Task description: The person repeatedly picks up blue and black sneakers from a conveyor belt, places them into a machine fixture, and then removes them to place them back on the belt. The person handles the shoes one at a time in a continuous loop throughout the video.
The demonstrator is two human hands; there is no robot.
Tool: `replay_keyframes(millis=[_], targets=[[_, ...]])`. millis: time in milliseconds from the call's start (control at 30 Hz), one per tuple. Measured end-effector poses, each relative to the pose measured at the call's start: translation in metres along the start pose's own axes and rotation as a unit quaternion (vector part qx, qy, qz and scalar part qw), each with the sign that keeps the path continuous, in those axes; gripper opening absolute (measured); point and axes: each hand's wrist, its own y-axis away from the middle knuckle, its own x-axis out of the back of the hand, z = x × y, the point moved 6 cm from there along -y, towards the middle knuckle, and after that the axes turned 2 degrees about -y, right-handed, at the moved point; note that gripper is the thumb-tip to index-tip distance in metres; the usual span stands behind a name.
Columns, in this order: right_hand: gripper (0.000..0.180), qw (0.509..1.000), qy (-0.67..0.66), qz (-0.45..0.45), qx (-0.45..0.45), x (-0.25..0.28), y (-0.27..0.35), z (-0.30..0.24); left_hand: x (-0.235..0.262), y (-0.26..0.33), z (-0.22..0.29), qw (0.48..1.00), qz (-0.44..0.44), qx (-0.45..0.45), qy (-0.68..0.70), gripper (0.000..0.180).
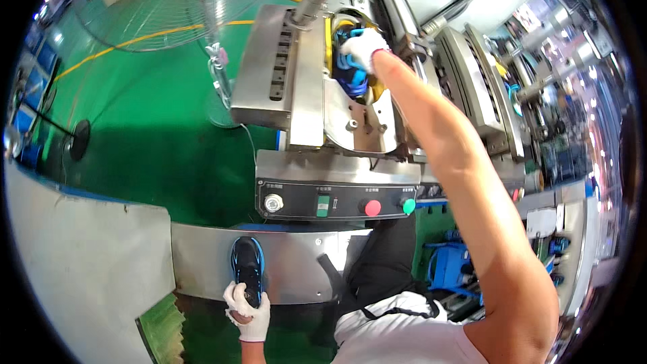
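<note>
My left hand, in a white glove with bare fingertips showing, is closed around the heel end of a black shoe with blue edging. The shoe lies toe-away over a metal ledge. My right arm stretches far forward into a steel machine. There my gloved right hand is closed on the upper part of a second black shoe with bright blue parts, set between the machine's side plates. The glove covers part of this shoe and hides some fingertips.
A control panel with a silver knob, red button and green button fronts the machine. A similar machine stands to the right. A wire-caged fan is at the far left, and a pale partition at the near left.
</note>
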Motion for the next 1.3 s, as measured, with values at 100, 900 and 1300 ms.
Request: replay_keyframes(millis=[100,900,1300], targets=[[0.052,0.997,0.022,0.052,-0.053,-0.002,0.014,0.018,-0.008,0.001,-0.004,0.999,0.005,-0.033,0.017,0.058],[0.089,0.911,0.246,0.001,0.332,-0.019,0.377,0.244,-0.018,-0.025,0.075,0.957,-0.11,-0.262,0.056,0.028],[0.114,0.919,-0.286,-0.219,0.163,0.071,0.543,0.27,-0.04,0.035,0.354,0.888,-0.191,-0.368,0.199,0.012]])
